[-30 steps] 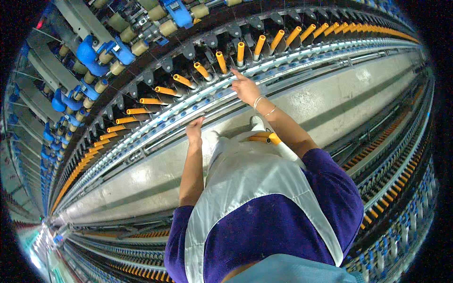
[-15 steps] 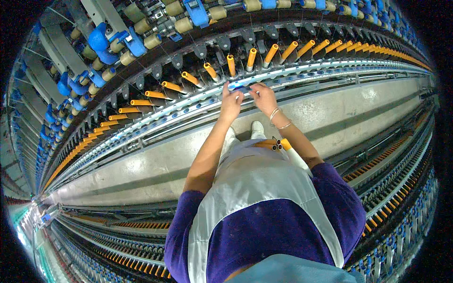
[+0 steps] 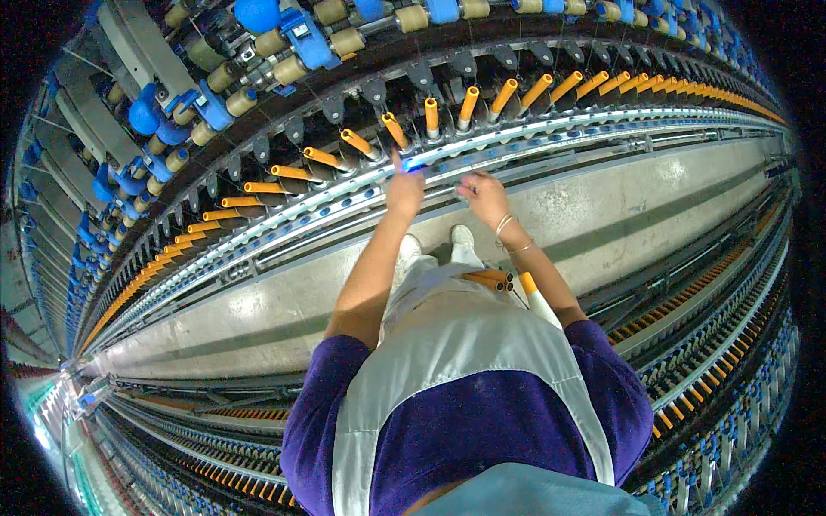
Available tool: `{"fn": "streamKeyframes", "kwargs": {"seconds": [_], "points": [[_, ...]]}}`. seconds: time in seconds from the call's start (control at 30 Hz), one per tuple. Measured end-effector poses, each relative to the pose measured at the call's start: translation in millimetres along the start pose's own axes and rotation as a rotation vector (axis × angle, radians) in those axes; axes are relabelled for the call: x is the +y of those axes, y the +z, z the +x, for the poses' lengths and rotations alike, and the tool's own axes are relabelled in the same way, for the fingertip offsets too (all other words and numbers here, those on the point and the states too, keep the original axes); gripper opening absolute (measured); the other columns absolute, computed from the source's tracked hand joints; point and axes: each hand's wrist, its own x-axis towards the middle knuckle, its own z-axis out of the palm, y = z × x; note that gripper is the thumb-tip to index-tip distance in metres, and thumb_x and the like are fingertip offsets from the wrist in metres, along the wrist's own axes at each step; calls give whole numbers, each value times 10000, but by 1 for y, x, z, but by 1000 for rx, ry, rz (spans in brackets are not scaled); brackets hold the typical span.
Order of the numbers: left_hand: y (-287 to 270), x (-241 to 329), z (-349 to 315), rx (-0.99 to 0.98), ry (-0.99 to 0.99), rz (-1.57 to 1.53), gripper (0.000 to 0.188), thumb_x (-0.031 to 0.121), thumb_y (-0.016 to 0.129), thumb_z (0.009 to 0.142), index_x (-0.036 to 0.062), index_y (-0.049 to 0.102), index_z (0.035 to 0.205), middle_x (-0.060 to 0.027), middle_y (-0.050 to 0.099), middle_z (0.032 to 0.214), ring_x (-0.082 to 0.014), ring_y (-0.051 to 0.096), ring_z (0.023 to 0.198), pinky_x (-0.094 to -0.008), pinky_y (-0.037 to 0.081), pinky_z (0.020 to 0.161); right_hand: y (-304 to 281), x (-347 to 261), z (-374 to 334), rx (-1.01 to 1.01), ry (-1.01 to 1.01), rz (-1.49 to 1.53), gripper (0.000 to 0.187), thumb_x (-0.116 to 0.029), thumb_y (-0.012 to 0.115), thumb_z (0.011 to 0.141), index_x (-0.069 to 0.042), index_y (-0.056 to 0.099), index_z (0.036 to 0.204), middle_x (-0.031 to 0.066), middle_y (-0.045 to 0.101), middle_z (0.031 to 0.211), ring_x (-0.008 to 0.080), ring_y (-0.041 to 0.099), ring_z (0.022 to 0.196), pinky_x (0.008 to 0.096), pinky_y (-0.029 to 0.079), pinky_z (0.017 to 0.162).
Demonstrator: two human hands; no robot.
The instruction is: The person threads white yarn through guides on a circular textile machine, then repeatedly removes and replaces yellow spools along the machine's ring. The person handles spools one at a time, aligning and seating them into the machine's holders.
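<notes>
My left hand (image 3: pixel 404 191) is at the metal spindle rail (image 3: pixel 482 138), its index finger stretched up toward the foot of an orange bobbin tube (image 3: pixel 395 131). A bright blue patch (image 3: pixel 415 163) shows on the rail right beside that finger. The other left fingers are partly hidden, and I see nothing held in them. Off to the right, my right hand (image 3: pixel 487 199) hovers in front of the rail, clear of it, with thumb and fingertips pinched together. Whatever that pinch may hold is too small to make out.
A long curved row of orange tubes (image 3: pixel 469 105) stands along the spinning frame, under blue clamps and tan rollers (image 3: pixel 347 41). Behind me runs a second frame (image 3: pixel 688 400). Several orange tubes (image 3: pixel 492 279) stick out of my light apron (image 3: pixel 465 335) at the waist.
My right hand has drawn back from the rail, away from my left hand. My left hand has shifted slightly left and toward me, its index finger still up. The whole view has shifted a little.
</notes>
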Motion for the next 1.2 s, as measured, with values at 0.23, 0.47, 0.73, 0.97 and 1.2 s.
{"fn": "streamKeyframes", "kwargs": {"seconds": [0.23, 0.47, 0.73, 0.97, 1.2], "points": [[10, -20, -35, 582, 134, -302, 99, 115, 615, 797, 83, 705, 823, -144, 633, 1082, -303, 592, 956, -420, 453, 868, 4, -2, 30, 63, -51, 139, 158, -178, 661, 799, -26, 638, 764, 124, 624, 664, 248, 600, 544, 323, 464, 523], [8, -59, -4, -43, -641, -1919, 113, 156, 622, 860, 61, 677, 837, 12, 624, 710, -113, 507, 592, -229, 375, 558, 9, 20, 35, 175, 17, -24, 170, -209, 675, 781, -41, 652, 777, 145, 634, 726, 313, 611, 636, 363, 470, 547], [35, -28, 70, 282, -1305, -2044, 87, 124, 691, 795, 107, 606, 800, -1, 538, 739, -123, 447, 627, -235, 338, 544, 15, 38, 53, 267, 166, -192, 180, -223, 664, 787, -48, 658, 749, 135, 626, 657, 316, 603, 586, 366, 482, 558], [-12, 11, -11, 394, -586, -1964, 186, 210, 568, 899, 56, 631, 983, -23, 637, 867, -114, 594, 776, -224, 419, 593, -17, 2, 35, 392, -25, 286, 160, -141, 599, 869, -5, 676, 902, 80, 678, 713, 141, 643, 603, 278, 495, 545], [-60, -1, -22, 724, -246, -1364, 161, 157, 614, 853, 9, 673, 880, -53, 599, 621, -162, 549, 506, -286, 441, 511, -22, -35, 36, 53, 104, 712, 174, -166, 585, 868, -29, 691, 890, 100, 685, 721, 171, 671, 642, 287, 522, 608]]}}
